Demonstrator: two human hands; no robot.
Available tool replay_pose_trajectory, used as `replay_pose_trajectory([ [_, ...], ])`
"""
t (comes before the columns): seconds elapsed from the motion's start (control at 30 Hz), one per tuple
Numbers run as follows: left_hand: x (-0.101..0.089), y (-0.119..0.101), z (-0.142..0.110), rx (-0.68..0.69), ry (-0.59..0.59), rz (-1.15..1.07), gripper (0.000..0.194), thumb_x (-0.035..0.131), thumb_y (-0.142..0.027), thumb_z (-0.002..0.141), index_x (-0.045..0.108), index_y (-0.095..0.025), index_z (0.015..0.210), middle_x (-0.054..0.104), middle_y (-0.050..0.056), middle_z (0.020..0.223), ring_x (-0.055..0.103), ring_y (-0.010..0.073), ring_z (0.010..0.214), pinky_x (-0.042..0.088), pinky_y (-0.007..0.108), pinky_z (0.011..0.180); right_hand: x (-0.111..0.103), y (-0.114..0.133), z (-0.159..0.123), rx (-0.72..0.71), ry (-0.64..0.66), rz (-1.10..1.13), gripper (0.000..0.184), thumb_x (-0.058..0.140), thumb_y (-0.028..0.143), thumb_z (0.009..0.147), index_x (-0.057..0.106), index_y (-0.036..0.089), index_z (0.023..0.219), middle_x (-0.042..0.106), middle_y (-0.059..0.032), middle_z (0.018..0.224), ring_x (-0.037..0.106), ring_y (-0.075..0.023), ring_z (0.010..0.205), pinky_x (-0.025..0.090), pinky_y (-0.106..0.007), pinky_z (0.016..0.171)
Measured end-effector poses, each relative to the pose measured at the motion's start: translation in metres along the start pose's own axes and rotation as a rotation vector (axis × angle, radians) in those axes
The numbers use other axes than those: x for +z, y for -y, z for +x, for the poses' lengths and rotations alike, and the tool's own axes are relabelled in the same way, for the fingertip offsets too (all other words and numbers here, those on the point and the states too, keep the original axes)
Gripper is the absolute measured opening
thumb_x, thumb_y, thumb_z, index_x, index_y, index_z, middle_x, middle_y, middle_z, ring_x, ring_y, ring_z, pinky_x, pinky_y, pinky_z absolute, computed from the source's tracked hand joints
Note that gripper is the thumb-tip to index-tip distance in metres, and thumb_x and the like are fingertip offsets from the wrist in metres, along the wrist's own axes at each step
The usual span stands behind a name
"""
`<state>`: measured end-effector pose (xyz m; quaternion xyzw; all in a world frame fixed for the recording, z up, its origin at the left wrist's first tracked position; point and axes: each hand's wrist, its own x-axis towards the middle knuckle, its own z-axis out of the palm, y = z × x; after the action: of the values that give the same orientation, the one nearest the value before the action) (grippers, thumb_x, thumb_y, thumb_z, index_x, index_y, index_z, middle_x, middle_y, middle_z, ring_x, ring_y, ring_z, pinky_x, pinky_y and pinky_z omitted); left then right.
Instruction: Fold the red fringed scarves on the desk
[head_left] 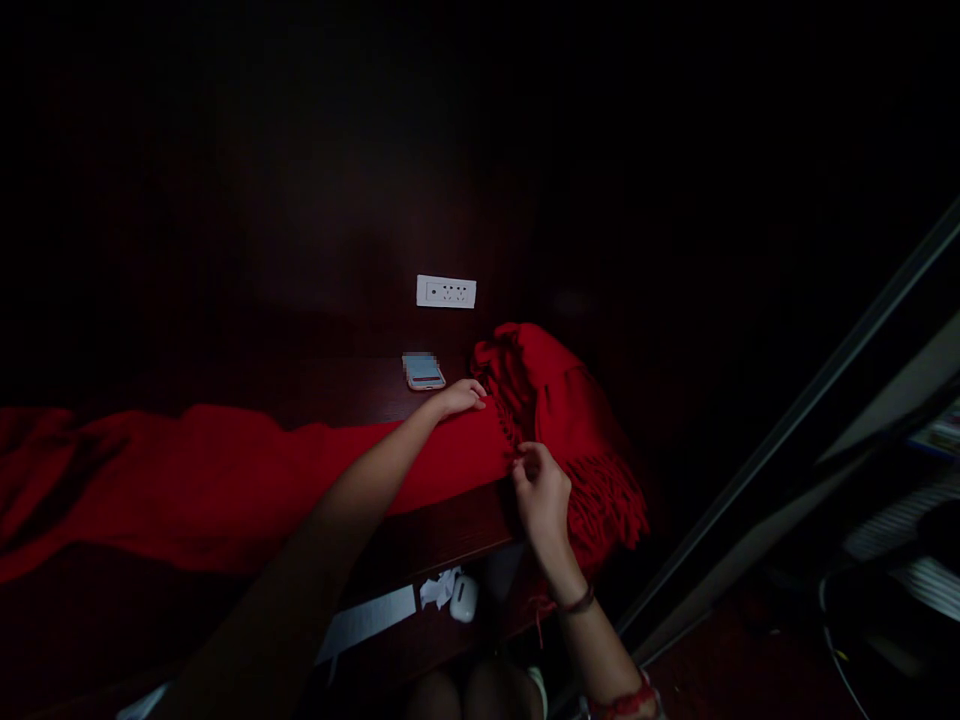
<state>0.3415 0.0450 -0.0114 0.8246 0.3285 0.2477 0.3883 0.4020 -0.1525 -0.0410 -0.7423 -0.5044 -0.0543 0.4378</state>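
Observation:
A long red scarf (247,450) with a fringed end lies stretched across a dark wooden desk. My left hand (459,398) is at the far corner of its end, fingers and thumb closed on the edge. At the near corner, my right hand (544,490) curls its fingers in a pinch on the scarf beside the fringe. Just right of both hands sits a bunched red fringed cloth (562,390), its tassels hanging over the desk's right side. Whether it is part of the same scarf I cannot tell.
A phone (424,371) lies behind my left hand, below a white wall socket (446,291). Under the desktop, an open shelf or drawer holds a white earbud case (463,599), crumpled paper (439,588) and a pale strip (371,618). A slanted frame edge (787,440) runs along the right.

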Motion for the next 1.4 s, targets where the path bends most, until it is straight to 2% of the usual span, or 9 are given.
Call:
replay_pose_trajectory([
  [0.23,-0.031,-0.046,0.007,0.027,-0.096,-0.443,0.025,0.051,-0.006,0.065,0.047,-0.015,0.088,0.056,0.001,0.079,0.053,0.0086,0.063,0.043,0.024,0.062,-0.031,-0.004,0.041,0.027,-0.220,0.150,0.020,0.041,0.027,0.073,0.053,0.015,0.084,0.060,-0.0067,0.079,0.056,-0.0151,0.070,0.042,-0.024,0.065],
  [0.4,-0.054,-0.066,0.004,0.168,-0.089,-0.665,0.027,0.051,-0.001,0.061,0.045,-0.016,0.082,0.053,-0.002,0.072,0.052,0.0069,0.059,0.041,0.022,0.060,-0.054,0.017,0.058,-0.252,-0.348,0.339,0.014,0.044,0.026,0.074,0.050,0.016,0.082,0.056,-0.0038,0.080,0.054,-0.0131,0.073,0.043,-0.025,0.066],
  [0.5,-0.071,-0.040,-0.016,0.145,-0.010,-0.657,0.029,0.053,-0.002,0.058,0.045,-0.017,0.081,0.054,-0.003,0.072,0.052,0.0068,0.060,0.039,0.021,0.060,-0.045,0.037,0.041,-0.474,-0.161,0.328,0.009,0.044,0.021,0.075,0.051,0.018,0.079,0.055,-0.0021,0.079,0.052,-0.0115,0.074,0.041,-0.024,0.068],
  [0.7,-0.103,0.041,-0.080,-0.228,0.103,-0.237,0.031,0.048,-0.002,0.054,0.048,-0.015,0.082,0.056,-0.001,0.071,0.052,0.0088,0.063,0.039,0.021,0.061,0.007,0.057,-0.013,-0.711,0.439,0.227,0.015,0.040,0.013,0.077,0.051,0.018,0.086,0.055,-0.0022,0.080,0.051,-0.0098,0.074,0.040,-0.020,0.068],
  [0.83,-0.115,0.049,-0.100,-0.245,0.019,0.151,0.034,0.040,-0.004,0.059,0.048,-0.013,0.090,0.057,0.004,0.084,0.053,0.0120,0.074,0.040,0.023,0.065,0.011,0.053,-0.017,-0.611,0.434,0.148,0.017,0.039,0.017,0.078,0.051,0.018,0.091,0.055,-0.0037,0.084,0.051,-0.0115,0.077,0.039,-0.022,0.071],
  [0.97,-0.111,0.034,-0.119,-0.095,0.007,0.666,0.032,0.039,-0.019,0.070,0.050,-0.010,0.098,0.055,0.011,0.097,0.050,0.0193,0.089,0.036,0.028,0.077,0.008,0.047,0.008,-0.357,0.307,-0.047,0.027,0.037,0.026,0.079,0.048,0.015,0.101,0.052,-0.0098,0.095,0.050,-0.0163,0.088,0.038,-0.027,0.076],
  [1.1,-0.090,0.028,-0.148,-0.171,0.262,0.872,0.056,0.035,-0.045,0.075,0.039,-0.008,0.117,0.039,0.016,0.121,0.037,0.0251,0.109,0.028,0.032,0.089,0.027,0.041,0.034,-0.107,0.528,-0.222,0.057,0.052,0.030,0.068,0.034,0.011,0.119,0.051,-0.0159,0.102,0.051,-0.0224,0.090,0.040,-0.030,0.073],
  [1.2,-0.075,0.029,-0.160,-0.291,0.340,0.899,0.066,0.029,-0.051,0.076,0.019,-0.011,0.128,0.016,0.014,0.134,0.018,0.0260,0.120,0.018,0.038,0.095,0.040,0.038,0.049,-0.094,0.647,-0.149,0.058,0.056,0.016,0.062,0.037,0.015,0.116,0.055,-0.0094,0.099,0.053,-0.0177,0.087,0.040,-0.024,0.073],
  [1.4,-0.045,0.017,-0.130,-0.215,0.311,0.832,0.069,0.023,-0.053,0.077,0.013,-0.009,0.130,0.013,0.014,0.134,0.015,0.0234,0.121,0.018,0.033,0.095,0.010,0.024,0.091,-0.195,0.420,-0.141,0.044,0.049,0.007,0.062,0.046,0.019,0.104,0.057,-0.0027,0.098,0.052,-0.0132,0.086,0.039,-0.019,0.072],
])
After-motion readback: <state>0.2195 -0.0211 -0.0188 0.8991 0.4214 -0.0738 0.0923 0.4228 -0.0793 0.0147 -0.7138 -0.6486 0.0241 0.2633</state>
